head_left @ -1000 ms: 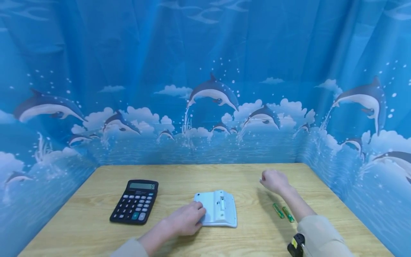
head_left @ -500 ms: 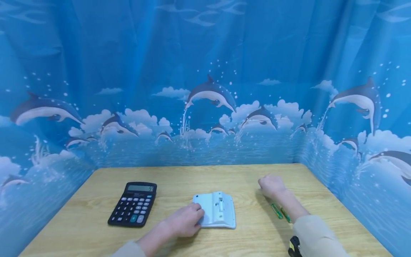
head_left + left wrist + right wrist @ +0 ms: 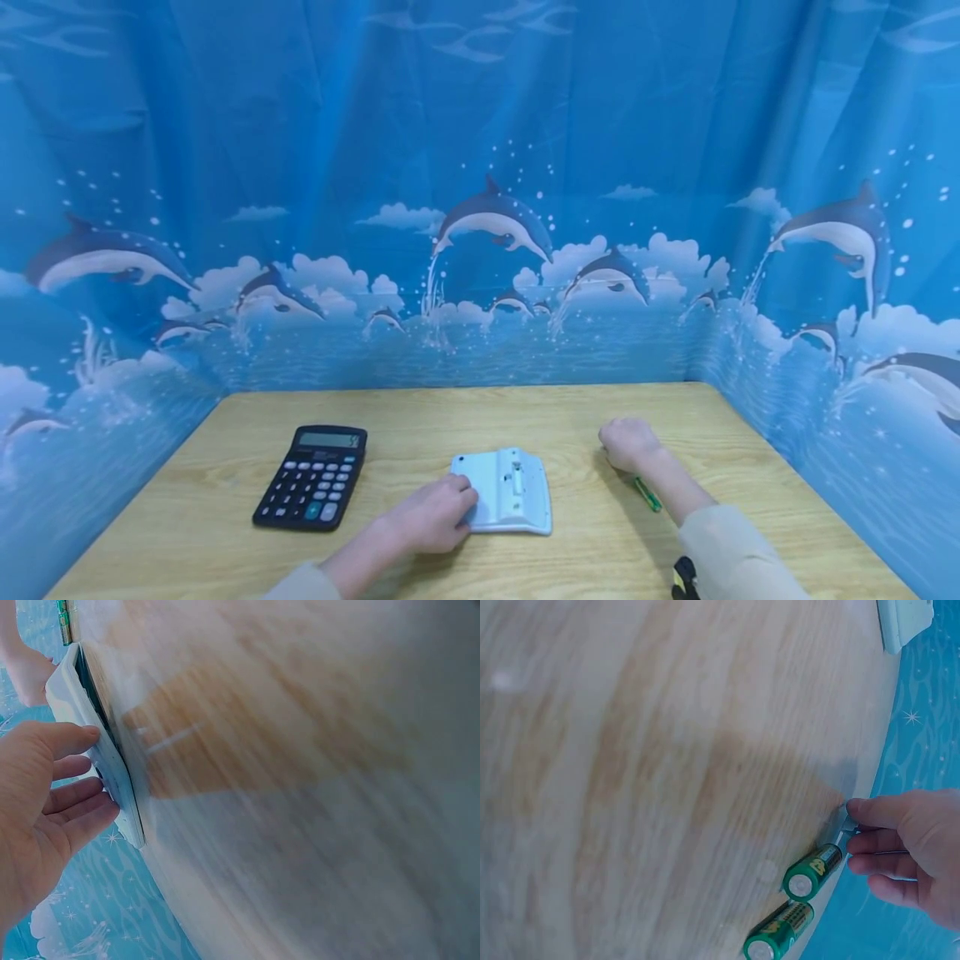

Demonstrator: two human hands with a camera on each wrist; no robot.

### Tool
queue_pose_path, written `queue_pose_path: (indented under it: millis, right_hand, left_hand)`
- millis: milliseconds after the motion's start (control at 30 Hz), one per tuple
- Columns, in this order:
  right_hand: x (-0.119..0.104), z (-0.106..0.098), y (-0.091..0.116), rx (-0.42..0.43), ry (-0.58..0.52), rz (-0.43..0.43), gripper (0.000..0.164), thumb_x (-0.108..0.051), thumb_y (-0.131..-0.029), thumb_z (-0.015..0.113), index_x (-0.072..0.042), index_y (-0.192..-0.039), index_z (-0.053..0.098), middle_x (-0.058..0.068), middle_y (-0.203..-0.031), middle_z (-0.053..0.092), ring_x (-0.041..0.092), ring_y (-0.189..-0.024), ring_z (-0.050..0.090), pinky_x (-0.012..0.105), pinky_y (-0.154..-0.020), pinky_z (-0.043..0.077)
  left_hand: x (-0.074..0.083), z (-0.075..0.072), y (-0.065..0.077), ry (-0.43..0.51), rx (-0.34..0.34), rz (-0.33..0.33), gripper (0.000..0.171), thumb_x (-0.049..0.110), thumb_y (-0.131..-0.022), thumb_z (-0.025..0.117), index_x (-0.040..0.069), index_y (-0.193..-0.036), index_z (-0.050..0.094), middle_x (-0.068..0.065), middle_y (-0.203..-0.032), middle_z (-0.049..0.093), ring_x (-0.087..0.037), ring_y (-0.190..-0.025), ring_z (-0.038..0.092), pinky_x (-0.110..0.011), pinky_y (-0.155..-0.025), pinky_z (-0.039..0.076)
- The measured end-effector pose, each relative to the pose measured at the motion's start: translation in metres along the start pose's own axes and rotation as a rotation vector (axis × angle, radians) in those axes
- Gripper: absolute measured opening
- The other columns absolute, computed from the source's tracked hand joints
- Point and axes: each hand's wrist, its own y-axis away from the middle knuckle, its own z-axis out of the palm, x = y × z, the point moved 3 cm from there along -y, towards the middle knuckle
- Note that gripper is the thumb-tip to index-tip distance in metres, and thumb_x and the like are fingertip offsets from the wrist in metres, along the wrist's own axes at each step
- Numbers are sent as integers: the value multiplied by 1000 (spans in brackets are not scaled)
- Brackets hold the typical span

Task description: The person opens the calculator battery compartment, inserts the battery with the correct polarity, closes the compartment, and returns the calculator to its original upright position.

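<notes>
A light-blue, calculator-shaped device (image 3: 483,483) lies back up on the table, its battery compartment (image 3: 517,477) uncovered. My left hand (image 3: 438,510) holds its left edge, with the thumb (image 3: 75,739) and fingers against the casing in the left wrist view. To the right, my right hand (image 3: 630,443) is low over the table and pinches a small pale-blue piece, apparently the battery cover (image 3: 847,821), mostly hidden by the fingers. Two green batteries, one nearer the hand (image 3: 815,871) and one farther off (image 3: 780,930), lie side by side; the forearm hides one in the head view.
A black calculator (image 3: 311,477) lies face up at the left of the wooden table (image 3: 420,417). A black and yellow object (image 3: 684,577) shows beside the right sleeve. A blue dolphin-print curtain (image 3: 480,250) surrounds the table's back and sides.
My right hand has come down and slightly nearer with the small piece, and the forearm now covers one battery in the head view. My left hand and the device stay put.
</notes>
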Motion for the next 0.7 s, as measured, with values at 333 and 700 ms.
queue_pose_path:
  millis: [333, 700]
  right_hand:
    - [-7, -2, 2, -47, 1, -7, 18, 1, -84, 57, -5, -67, 54, 8, -66, 54, 19, -58, 50, 38, -56, 50]
    - [-5, -4, 4, -85, -89, 30, 12, -5, -89, 56, -2, -79, 61, 10, -76, 59, 27, -73, 59, 44, -66, 51]
  left_hand:
    - [0, -1, -1, -9, 1, 14, 24, 21, -79, 70, 14, -101, 63, 4, -91, 55, -5, -81, 51, -20, -71, 46]
    - [-2, 0, 0, 0, -3, 13, 25, 22, -80, 69, 14, -103, 63, 3, -94, 56, -6, -84, 51, -21, -74, 47]
